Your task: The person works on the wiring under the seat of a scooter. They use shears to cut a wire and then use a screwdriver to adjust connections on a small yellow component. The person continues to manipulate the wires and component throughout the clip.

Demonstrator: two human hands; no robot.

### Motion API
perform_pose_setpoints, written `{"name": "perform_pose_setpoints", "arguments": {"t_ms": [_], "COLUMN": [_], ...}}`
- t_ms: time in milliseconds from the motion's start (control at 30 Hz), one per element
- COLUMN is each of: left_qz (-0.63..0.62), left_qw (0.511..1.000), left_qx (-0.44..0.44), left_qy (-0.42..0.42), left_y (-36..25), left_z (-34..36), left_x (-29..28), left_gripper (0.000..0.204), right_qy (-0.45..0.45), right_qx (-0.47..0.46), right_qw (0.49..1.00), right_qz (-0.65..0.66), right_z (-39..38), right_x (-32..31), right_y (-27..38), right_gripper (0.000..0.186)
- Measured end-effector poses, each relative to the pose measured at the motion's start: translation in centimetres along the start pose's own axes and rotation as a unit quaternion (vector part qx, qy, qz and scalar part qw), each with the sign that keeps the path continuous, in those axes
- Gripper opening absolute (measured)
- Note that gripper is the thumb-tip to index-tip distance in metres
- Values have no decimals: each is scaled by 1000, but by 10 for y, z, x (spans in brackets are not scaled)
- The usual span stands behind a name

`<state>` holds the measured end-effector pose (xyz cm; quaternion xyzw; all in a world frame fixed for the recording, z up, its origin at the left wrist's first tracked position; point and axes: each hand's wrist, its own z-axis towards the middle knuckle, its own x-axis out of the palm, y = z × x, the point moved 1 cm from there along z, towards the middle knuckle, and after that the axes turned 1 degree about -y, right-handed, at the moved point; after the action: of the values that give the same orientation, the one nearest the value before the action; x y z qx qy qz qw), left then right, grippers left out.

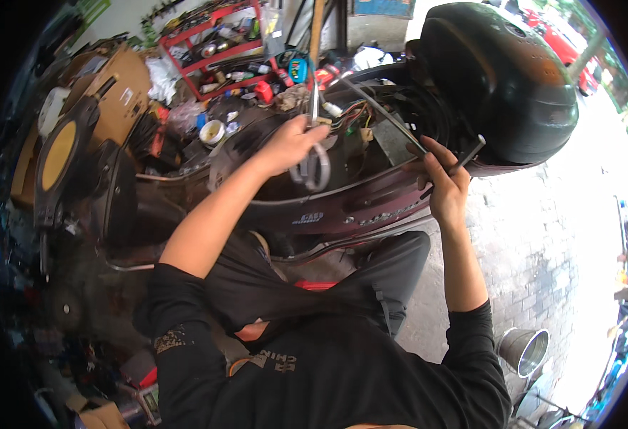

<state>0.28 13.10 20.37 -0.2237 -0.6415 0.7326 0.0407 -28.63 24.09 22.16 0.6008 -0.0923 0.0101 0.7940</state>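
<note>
My left hand [292, 146] is closed over the open body of a dark red scooter [371, 204]. It grips what look like scissors [319, 170], with grey loops below the fingers and a shiny metal part above. Held in my right hand [444, 175] is a T-handle wrench [378, 111]. Its long shaft slants up and left across the body opening, and its dark crossbar pokes out past my fingers. Between the two hands, exposed wires with connectors [357, 118] lie inside the scooter. My fingers partly hide both tools.
A black top box [500, 82] sits on the scooter's right end. Behind stands a cluttered red rack [214, 53], beside a cardboard box [124, 89]. A yellow-faced round mirror [58, 157] rises at left. On the paving at right lies a metal bucket [525, 350].
</note>
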Motion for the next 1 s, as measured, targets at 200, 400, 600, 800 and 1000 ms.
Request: {"name": "perform_pose_setpoints", "arguments": {"t_ms": [200,400,600,800,1000], "left_qz": [56,194,216,231,408], "left_qw": [995,981,953,897,854], "left_qx": [-69,10,197,378,102], "left_qy": [47,-29,-73,5,307], "left_y": [-41,-2,12,38,43], "left_z": [109,168,146,93,67], "left_x": [97,140,176,113,-24], "left_gripper": [43,55,60,52,39], "right_qy": [-107,-130,-149,-128,-134], "right_qx": [-130,-168,-111,-61,-79], "right_qw": [984,973,977,984,988], "right_qz": [-57,-86,-100,-112,-22], "right_z": [-20,-53,-56,-52,-81], "right_x": [-15,-22,6,40,36], "right_y": [39,64,41,7,-21], "right_gripper": [33,33,33,33,35]}}
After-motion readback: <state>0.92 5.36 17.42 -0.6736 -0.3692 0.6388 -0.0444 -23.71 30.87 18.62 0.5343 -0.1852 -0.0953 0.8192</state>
